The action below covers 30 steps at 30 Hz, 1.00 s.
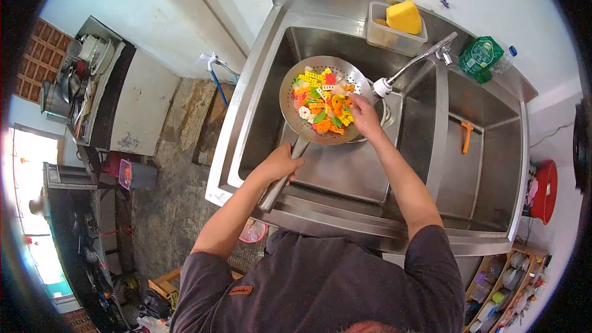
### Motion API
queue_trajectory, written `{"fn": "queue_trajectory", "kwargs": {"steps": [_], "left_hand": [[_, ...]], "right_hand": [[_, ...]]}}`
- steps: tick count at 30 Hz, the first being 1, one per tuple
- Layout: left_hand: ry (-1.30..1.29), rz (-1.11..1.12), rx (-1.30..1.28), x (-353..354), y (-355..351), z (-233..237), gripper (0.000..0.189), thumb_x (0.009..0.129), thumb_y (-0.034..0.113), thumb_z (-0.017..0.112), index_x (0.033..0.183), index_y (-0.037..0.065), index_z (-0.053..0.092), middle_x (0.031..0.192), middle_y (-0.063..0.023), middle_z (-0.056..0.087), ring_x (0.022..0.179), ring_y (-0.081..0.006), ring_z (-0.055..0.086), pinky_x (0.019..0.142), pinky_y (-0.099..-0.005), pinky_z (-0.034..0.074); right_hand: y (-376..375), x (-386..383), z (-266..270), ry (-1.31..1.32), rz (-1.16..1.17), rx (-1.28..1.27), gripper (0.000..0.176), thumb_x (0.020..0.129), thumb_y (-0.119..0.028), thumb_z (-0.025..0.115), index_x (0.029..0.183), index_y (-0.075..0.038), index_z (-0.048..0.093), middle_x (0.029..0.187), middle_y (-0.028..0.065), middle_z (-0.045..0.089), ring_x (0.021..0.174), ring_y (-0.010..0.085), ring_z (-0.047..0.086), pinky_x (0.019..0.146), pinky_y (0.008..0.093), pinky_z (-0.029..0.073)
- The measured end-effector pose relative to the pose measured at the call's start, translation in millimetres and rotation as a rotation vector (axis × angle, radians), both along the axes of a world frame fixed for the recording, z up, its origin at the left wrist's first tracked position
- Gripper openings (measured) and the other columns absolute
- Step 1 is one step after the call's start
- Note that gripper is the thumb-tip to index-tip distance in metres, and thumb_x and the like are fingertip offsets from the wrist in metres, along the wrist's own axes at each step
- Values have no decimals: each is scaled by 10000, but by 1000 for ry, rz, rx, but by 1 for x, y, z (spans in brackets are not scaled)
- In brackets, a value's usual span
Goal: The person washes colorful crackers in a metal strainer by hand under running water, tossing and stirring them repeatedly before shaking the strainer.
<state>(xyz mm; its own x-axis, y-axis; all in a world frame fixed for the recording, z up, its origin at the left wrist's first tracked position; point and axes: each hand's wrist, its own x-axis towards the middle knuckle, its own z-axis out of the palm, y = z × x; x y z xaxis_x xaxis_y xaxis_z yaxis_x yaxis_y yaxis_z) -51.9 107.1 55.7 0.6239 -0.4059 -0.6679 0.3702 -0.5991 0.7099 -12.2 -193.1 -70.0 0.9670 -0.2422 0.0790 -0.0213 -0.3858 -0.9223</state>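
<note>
Over the left basin of a steel double sink point(345, 176), a perforated metal strainer point(293, 108) holds colourful cut pieces point(320, 102), yellow, orange, red, white and green. My left hand point(280, 163) is wrapped round the strainer's long handle point(271, 194). My right hand point(364, 114) reaches over the strainer's right side, its fingertips on the pieces. Those fingers look bent together, and whether they pinch a piece is hidden. Right beside the strainer is the white head of a flexible faucet point(382, 87).
A plastic tub point(394, 36) with a yellow sponge point(404, 17) sits on the sink's back ledge, with a green pouch point(480, 57) and a clear bottle point(504, 61) further right. An orange peeler-like tool point(467, 137) lies in the right basin. A red basin point(544, 192) is at the right.
</note>
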Motion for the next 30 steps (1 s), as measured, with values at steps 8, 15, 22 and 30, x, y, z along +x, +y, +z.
{"fn": "queue_trajectory", "kwargs": {"steps": [8, 15, 22, 30], "left_hand": [[-95, 113, 2, -25, 18, 50, 265, 882, 111, 629, 987, 9, 409, 685, -55, 535, 467, -139, 540, 395, -299, 440], [-229, 112, -63, -44, 11, 84, 346, 890, 140, 636, 1061, -77, 430, 713, -105, 570, 478, -151, 578, 423, -322, 467], [-190, 155, -99, -47, -11, 72, 319, 905, 122, 641, 1082, -36, 428, 700, -57, 538, 477, -130, 547, 412, -290, 443], [18, 191, -159, -63, -8, 54, 395, 897, 119, 626, 1172, -73, 417, 721, -69, 557, 487, -142, 557, 416, -303, 461]], "right_hand": [[34, -13, 106, -139, 164, -116, 372, 928, -98, 553, 1290, -12, 558, 1369, 149, 506, 1282, 315, 492, 1088, 380, 393], [24, -19, 169, -236, 141, -275, 552, 887, -225, 649, 1370, -30, 467, 1374, 201, 473, 1288, 343, 467, 1070, 417, 403], [58, 5, 179, -50, 140, -798, 999, 681, -458, 829, 1472, -90, 342, 1447, 247, 364, 1286, 436, 439, 1089, 490, 374], [42, 17, 122, 74, 165, -498, 477, 734, -123, 718, 1181, -58, 564, 1138, 199, 558, 1051, 356, 610, 893, 457, 518]]}}
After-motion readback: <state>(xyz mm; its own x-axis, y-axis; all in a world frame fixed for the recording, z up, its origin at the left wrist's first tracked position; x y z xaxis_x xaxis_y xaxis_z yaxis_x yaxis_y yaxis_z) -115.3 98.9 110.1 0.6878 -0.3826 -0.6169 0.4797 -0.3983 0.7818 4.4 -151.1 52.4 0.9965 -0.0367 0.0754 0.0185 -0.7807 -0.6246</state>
